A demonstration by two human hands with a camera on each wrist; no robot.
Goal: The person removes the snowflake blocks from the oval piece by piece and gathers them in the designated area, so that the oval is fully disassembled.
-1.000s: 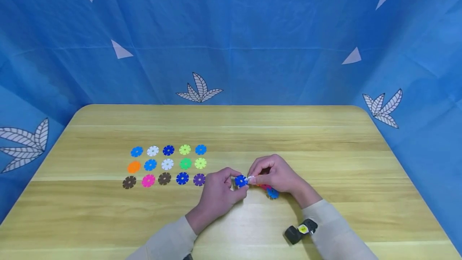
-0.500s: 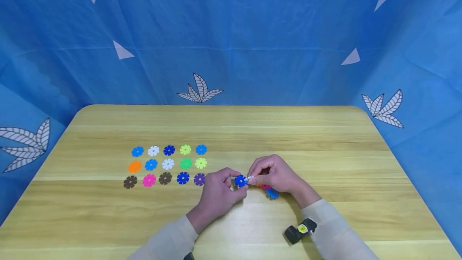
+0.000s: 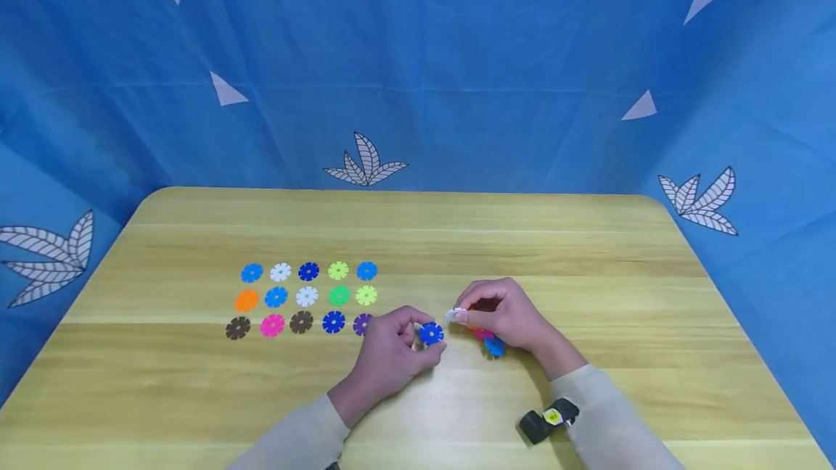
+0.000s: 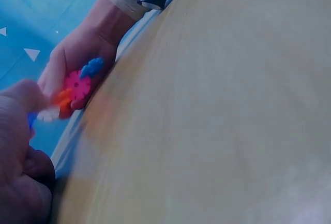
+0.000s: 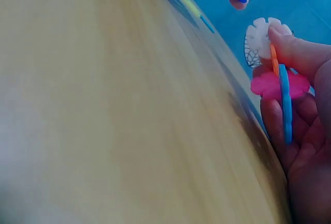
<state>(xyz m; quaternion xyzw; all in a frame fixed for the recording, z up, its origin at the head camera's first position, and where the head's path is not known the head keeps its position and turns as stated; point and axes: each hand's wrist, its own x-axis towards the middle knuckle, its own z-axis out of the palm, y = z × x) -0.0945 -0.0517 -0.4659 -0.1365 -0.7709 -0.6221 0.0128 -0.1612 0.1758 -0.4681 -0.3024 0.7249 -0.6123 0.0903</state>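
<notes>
My left hand (image 3: 390,355) pinches a dark blue notched plastic disc (image 3: 431,334) between thumb and finger, just above the table. To its right, my right hand (image 3: 506,315) grips a short chain of interlocked notched discs. The chain's white disc (image 5: 258,40) sticks out toward the left hand, with thumb and finger on it. Behind it come an orange disc (image 5: 274,58), a pink disc (image 4: 78,85) and a light blue disc (image 5: 286,105), set at angles to one another. A small gap separates the dark blue disc from the white one.
Three rows of loose notched discs lie left of the hands, among them an orange disc (image 3: 247,301), a green disc (image 3: 339,296) and a purple disc (image 3: 362,324) partly behind the left hand. The wooden table (image 3: 522,238) ends at a blue cloth (image 3: 522,93).
The dark blue disc was up against the white disc in both earlier frames. Now the left hand has drawn it slightly left and down, and a gap shows. The right hand has barely moved.
</notes>
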